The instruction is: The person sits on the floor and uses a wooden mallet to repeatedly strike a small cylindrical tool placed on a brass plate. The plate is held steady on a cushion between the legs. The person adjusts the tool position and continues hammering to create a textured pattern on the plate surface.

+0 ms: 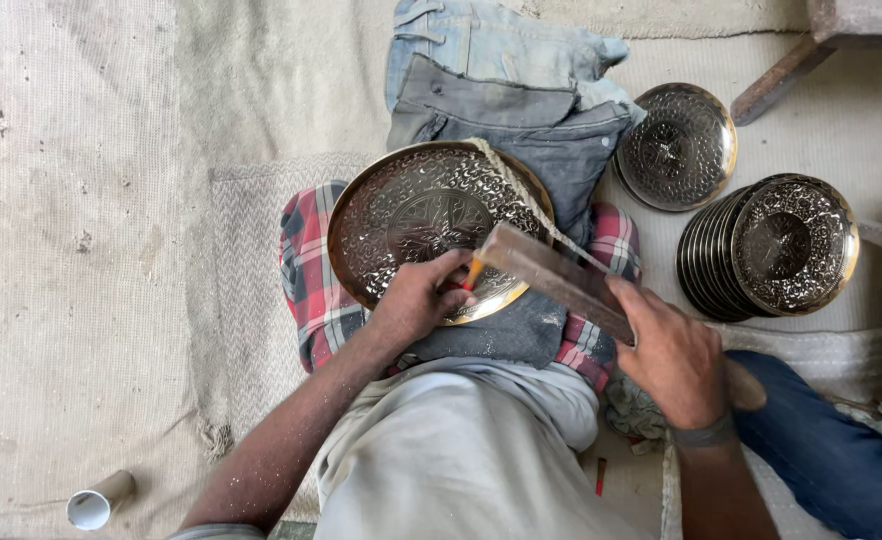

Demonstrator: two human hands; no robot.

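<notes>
Room at nine o'clock, crowded at three.
I see bare mat [81,250] left; plate stack [766,250] and loose plate [677,146] block my right.

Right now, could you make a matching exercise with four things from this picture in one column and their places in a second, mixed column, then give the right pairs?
Things:
1. large engraved round metal plate
2. stack of engraved metal plates
3. white cardboard tube
4. flat wooden mallet

Places:
A. on the mat at bottom left
B. gripped in the right hand
C. leaning on edge at far right
D. on the lap over plaid cloth, under the left hand

Pairs: 1-D, 2-C, 3-A, 4-B
</notes>
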